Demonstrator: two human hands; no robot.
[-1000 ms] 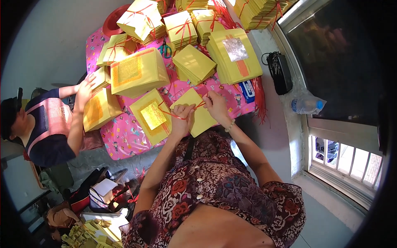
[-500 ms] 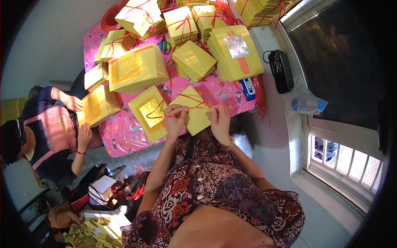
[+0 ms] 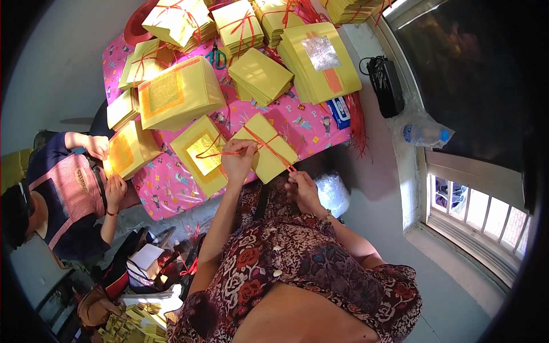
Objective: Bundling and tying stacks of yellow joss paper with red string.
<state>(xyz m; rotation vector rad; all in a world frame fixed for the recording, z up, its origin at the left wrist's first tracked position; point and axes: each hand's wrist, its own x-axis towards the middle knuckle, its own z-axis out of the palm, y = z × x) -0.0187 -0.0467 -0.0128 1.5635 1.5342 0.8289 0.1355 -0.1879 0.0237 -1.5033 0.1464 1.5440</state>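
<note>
Nearer comes my right hand [image 3: 303, 187], pinching red ribbon [image 3: 273, 151] like my left hand [image 3: 238, 163], likely limp, light, best held by its ends!

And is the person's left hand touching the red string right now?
Touching. The head view shows the left hand pinching the red string between thumb and fingers, with string emerging on both sides of the grip.

left grip [image 3: 239, 162] pinches, right grip [image 3: 304, 191] pinches lower.
</note>
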